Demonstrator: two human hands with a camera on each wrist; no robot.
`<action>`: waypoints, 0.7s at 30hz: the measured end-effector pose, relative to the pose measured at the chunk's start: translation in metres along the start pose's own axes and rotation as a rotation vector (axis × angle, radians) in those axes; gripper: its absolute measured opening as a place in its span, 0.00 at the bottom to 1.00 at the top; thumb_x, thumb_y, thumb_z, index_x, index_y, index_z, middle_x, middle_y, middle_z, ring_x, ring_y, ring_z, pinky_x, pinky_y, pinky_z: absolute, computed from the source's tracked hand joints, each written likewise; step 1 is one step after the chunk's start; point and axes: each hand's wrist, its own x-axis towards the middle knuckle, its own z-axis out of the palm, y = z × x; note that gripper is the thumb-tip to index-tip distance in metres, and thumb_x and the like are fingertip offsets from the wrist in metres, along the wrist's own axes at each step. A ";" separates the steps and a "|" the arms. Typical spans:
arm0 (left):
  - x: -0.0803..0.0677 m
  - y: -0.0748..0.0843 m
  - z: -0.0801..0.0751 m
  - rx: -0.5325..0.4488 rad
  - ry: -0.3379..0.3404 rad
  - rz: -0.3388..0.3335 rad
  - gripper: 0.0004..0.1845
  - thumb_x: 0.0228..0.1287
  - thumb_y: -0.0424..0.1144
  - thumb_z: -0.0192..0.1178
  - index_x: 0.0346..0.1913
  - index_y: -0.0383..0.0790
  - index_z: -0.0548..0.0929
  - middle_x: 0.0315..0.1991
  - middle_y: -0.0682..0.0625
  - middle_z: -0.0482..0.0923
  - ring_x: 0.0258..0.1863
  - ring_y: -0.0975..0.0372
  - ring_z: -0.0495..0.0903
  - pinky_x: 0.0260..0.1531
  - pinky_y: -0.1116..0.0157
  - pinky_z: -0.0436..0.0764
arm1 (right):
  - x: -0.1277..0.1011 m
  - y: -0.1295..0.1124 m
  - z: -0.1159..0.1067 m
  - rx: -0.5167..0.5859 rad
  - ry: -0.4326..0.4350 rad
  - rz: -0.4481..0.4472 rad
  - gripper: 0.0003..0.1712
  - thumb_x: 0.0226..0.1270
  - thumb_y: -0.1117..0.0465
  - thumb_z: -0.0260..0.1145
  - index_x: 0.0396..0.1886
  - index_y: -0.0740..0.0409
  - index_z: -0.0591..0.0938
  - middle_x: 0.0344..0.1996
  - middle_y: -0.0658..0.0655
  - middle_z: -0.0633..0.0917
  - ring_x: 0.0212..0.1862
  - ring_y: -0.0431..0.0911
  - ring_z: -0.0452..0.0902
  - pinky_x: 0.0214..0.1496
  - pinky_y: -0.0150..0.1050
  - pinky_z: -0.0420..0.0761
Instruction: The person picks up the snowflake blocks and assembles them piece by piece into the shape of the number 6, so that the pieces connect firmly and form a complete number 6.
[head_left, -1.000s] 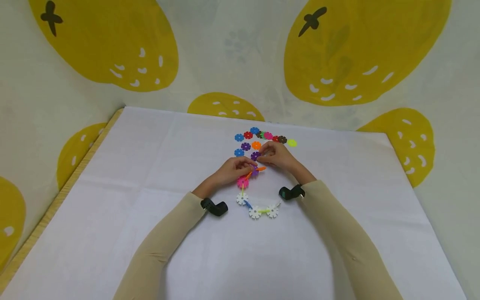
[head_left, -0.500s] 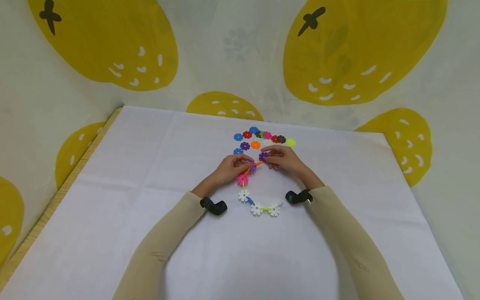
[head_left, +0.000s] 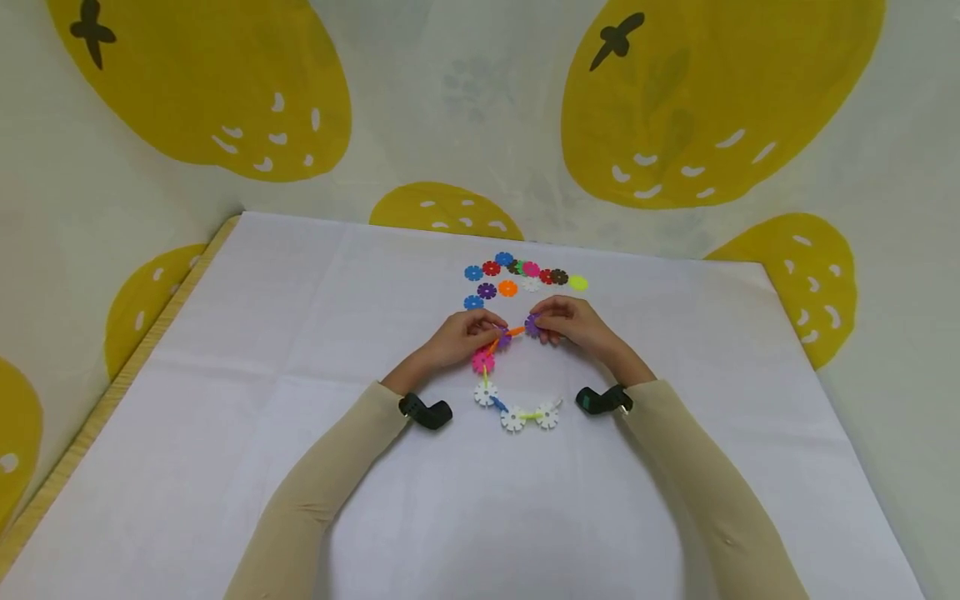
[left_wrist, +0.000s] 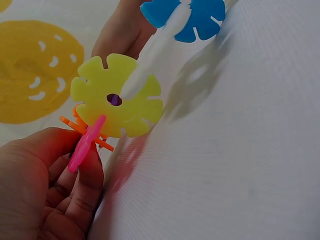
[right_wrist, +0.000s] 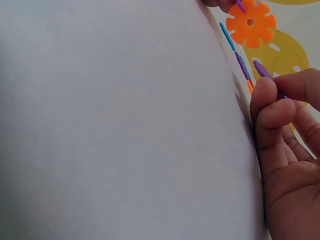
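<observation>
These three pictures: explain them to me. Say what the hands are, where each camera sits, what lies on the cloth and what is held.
No machine here: a person works with two bare hands. The wide picture comes from a camera on the head, looking down at a table under a white cloth. The other two come from small black cameras strapped to the wrists, so they show each hand close up. On the cloth lies a chain of notched plastic discs slotted together, with loose discs beyond it. The left hand pinches the chain's upper end. The right hand pinches a purple disc right against that end.
</observation>
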 end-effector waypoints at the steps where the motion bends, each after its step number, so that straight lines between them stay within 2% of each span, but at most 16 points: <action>1: 0.000 0.000 0.000 -0.002 -0.001 -0.002 0.13 0.71 0.36 0.58 0.54 0.37 0.81 0.41 0.46 0.83 0.34 0.61 0.79 0.38 0.71 0.77 | 0.000 0.001 0.000 0.006 0.004 0.011 0.18 0.70 0.64 0.63 0.54 0.70 0.76 0.31 0.56 0.84 0.27 0.43 0.77 0.31 0.29 0.79; 9: 0.001 0.001 0.000 -0.012 -0.007 0.004 0.13 0.70 0.35 0.58 0.54 0.35 0.81 0.40 0.45 0.83 0.33 0.62 0.78 0.35 0.71 0.76 | -0.004 0.002 -0.001 0.088 -0.010 0.046 0.17 0.69 0.63 0.65 0.53 0.70 0.77 0.31 0.53 0.86 0.27 0.42 0.79 0.31 0.29 0.79; 14: 0.002 0.001 0.000 -0.011 -0.012 0.014 0.13 0.70 0.36 0.58 0.53 0.35 0.81 0.41 0.45 0.83 0.34 0.62 0.79 0.37 0.71 0.77 | -0.006 0.001 0.001 0.076 -0.034 0.012 0.18 0.69 0.63 0.65 0.53 0.70 0.78 0.31 0.53 0.87 0.27 0.42 0.78 0.30 0.29 0.78; 21: 0.000 0.000 -0.001 0.012 -0.014 0.013 0.13 0.70 0.35 0.58 0.53 0.35 0.81 0.41 0.45 0.83 0.35 0.62 0.80 0.38 0.71 0.78 | -0.004 -0.001 0.004 0.069 -0.041 0.012 0.18 0.68 0.63 0.66 0.54 0.70 0.80 0.34 0.54 0.87 0.28 0.43 0.79 0.32 0.30 0.79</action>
